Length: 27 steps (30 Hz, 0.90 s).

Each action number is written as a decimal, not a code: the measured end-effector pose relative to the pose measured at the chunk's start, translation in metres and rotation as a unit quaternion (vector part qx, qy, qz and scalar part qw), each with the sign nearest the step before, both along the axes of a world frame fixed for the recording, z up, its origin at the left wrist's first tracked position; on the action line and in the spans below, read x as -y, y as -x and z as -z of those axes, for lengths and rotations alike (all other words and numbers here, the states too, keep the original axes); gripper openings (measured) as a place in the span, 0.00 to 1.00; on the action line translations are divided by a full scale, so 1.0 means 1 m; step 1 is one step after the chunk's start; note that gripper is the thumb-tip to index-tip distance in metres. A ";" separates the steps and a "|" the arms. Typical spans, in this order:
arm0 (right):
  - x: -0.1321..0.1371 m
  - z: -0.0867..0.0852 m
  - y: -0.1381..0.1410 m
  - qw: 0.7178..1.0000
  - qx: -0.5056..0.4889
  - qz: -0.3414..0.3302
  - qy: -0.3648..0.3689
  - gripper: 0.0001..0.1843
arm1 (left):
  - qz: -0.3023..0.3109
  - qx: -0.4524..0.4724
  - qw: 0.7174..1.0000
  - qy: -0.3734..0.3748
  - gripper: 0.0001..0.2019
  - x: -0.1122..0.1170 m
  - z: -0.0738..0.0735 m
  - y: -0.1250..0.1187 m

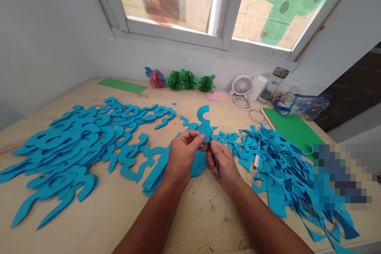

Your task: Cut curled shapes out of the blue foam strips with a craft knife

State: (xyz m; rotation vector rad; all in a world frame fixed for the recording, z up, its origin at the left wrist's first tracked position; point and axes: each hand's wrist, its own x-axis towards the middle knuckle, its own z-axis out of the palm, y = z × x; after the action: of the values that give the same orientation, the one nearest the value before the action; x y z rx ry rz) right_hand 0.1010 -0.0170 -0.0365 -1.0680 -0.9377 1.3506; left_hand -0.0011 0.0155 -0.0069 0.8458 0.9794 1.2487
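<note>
My left hand (186,149) pinches a blue paper cut-out (203,116) between thumb and fingers, over the middle of the table. The curved end of this paper stands up beyond the fingertips. Closed close beside it, my right hand (222,156) grips a slim dark tool (212,136), its tip against the paper. The tool looks like a craft knife, but fingers cover much of it. Under and beside my left hand lies a stack of folded blue paper (156,174). Blue cut-out shapes (68,143) are heaped at the left.
Blue paper scraps (282,166) pile up at the right, with a white marker (256,158) among them. Behind them are green sheets (294,127), a clear pouch (303,105), a bottle (272,85), tape rolls (241,103) and a small fan (242,85). Folded-paper figures (181,80) line the wall.
</note>
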 end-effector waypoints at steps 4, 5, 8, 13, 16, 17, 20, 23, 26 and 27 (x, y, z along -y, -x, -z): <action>0.001 -0.001 -0.003 0.999 -0.032 -0.022 -0.004 0.22 | 0.019 -0.005 1.000 -0.010 0.07 -0.002 0.001 0.002; 0.001 -0.001 -0.004 0.999 -0.040 -0.030 -0.004 0.23 | 0.025 -0.004 1.000 -0.012 0.07 -0.003 0.002 0.003; 0.002 -0.002 -0.006 0.998 -0.047 -0.047 -0.002 0.23 | 0.048 0.000 0.998 -0.030 0.07 -0.006 0.003 0.006; 0.002 -0.004 -0.008 0.998 -0.045 -0.050 0.006 0.25 | 0.070 -0.029 0.995 -0.063 0.07 -0.005 -0.001 0.009; 0.002 -0.004 -0.008 0.998 -0.044 -0.051 0.007 0.24 | 0.076 -0.037 0.994 -0.072 0.07 -0.003 -0.003 0.009; 0.002 -0.004 -0.009 0.998 -0.043 -0.053 0.006 0.24 | 0.078 -0.040 0.994 -0.073 0.07 -0.003 -0.004 0.009; 0.003 -0.004 -0.009 0.997 -0.046 -0.057 0.002 0.24 | 0.078 -0.050 0.993 -0.070 0.07 -0.002 -0.006 0.010; 0.003 -0.004 -0.010 0.997 -0.053 -0.061 -0.001 0.23 | 0.085 -0.052 0.992 -0.072 0.07 -0.002 -0.006 0.010; 0.003 -0.005 -0.009 0.997 -0.053 -0.059 -0.002 0.23 | 0.097 -0.046 0.991 -0.079 0.07 -0.002 -0.006 0.011; 0.003 -0.006 -0.009 0.997 -0.052 -0.058 -0.001 0.23 | 0.098 -0.047 0.991 -0.082 0.07 -0.002 -0.007 0.011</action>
State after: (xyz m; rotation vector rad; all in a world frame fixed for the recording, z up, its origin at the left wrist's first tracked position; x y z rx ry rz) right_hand 0.1099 -0.0205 -0.0307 -0.9443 -0.9352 1.4863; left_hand -0.0122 0.0176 -0.0003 1.1111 0.8540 1.1378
